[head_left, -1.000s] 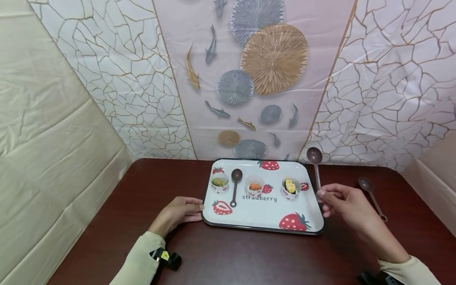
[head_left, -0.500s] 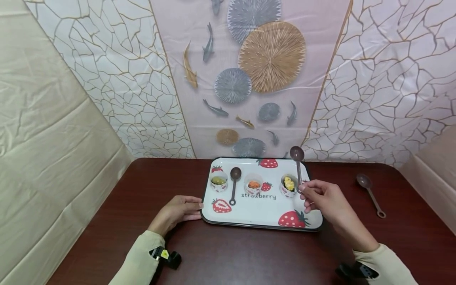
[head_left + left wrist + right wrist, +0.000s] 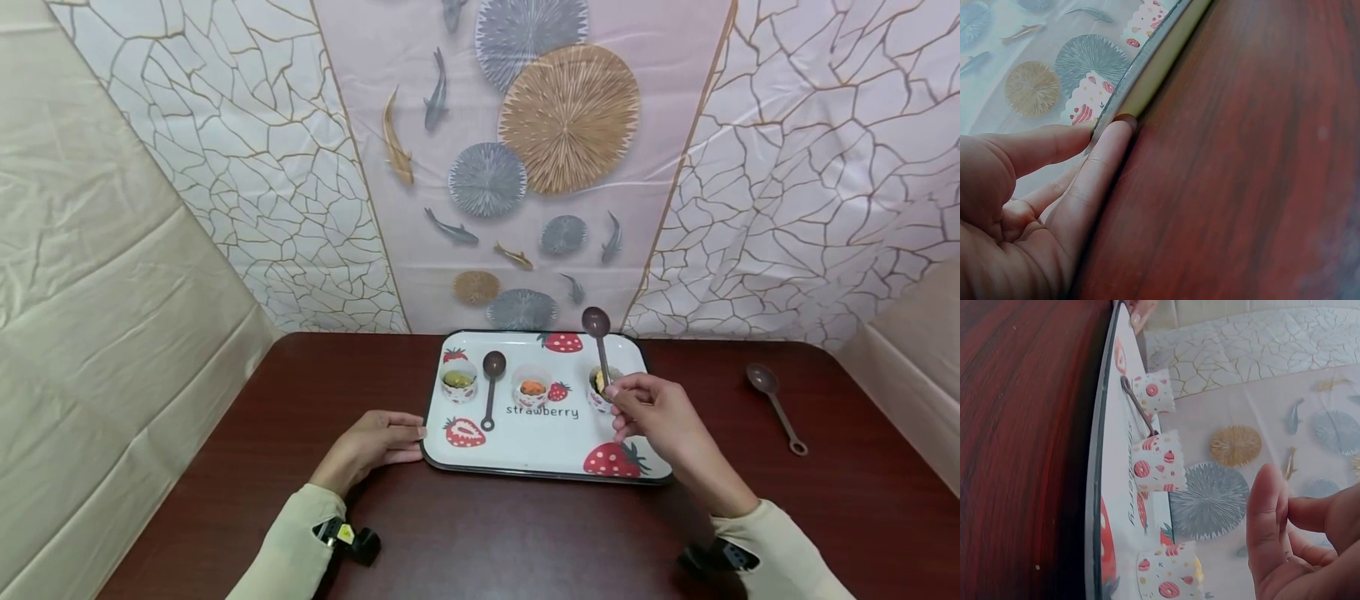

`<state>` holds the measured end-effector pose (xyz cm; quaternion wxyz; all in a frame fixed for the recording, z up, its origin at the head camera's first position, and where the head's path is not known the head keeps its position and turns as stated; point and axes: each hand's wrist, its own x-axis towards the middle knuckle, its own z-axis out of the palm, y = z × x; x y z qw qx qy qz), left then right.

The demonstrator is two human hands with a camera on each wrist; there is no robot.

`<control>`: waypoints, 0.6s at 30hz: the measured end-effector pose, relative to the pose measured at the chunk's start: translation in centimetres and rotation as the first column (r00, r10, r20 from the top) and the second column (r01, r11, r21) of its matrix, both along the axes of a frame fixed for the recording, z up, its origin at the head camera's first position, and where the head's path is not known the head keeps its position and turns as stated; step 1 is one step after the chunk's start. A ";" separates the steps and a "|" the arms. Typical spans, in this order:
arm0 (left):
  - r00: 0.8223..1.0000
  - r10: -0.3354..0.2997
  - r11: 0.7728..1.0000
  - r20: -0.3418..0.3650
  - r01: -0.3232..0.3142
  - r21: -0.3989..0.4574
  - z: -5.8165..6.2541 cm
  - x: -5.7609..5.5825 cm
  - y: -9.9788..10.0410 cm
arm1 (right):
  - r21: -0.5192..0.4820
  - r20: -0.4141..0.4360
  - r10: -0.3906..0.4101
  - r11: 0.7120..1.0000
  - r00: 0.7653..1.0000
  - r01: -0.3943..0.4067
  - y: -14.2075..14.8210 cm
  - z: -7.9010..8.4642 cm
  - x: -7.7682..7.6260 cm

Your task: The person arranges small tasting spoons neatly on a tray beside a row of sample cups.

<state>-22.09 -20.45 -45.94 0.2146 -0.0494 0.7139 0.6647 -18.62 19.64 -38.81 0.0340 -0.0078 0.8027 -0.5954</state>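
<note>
My left hand pinches the dark rim of the white strawberry-print tray at its left side; the left wrist view shows thumb and finger on either side of the rim. With thumb and fingers my right hand grips the handle end of a brown measuring spoon, bowl upward, in front of the right-hand paper cup. That cup's yellow filling is partly covered. On the tray also stand a cup with green filling and one with orange filling.
Between the green and orange cups lies another brown spoon on the tray. A third spoon rests on the dark red wooden table to the right. Patterned cloth hangs behind the table.
My right hand has carried the spoon leftward, from beyond the tray's right edge to over the cup with yellow filling. My left hand keeps its hold on the tray.
</note>
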 end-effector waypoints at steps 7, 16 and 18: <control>1.000 0.001 1.000 -0.005 -0.001 -0.003 -0.1 -0.2 0.1 | -0.070 0.014 -0.008 0.998 1.000 0.009 -0.8 -0.8 -0.3; 1.000 0.004 1.000 -0.005 -0.004 -0.001 -0.2 -0.1 0.1 | -0.082 0.027 -0.013 0.997 1.000 0.015 -1.5 -1.3 -0.4; 1.000 0.003 1.000 -0.006 -0.003 -0.001 -0.2 0.0 0.0 | -0.073 0.024 -0.012 0.997 1.000 0.014 -1.7 -1.4 -0.3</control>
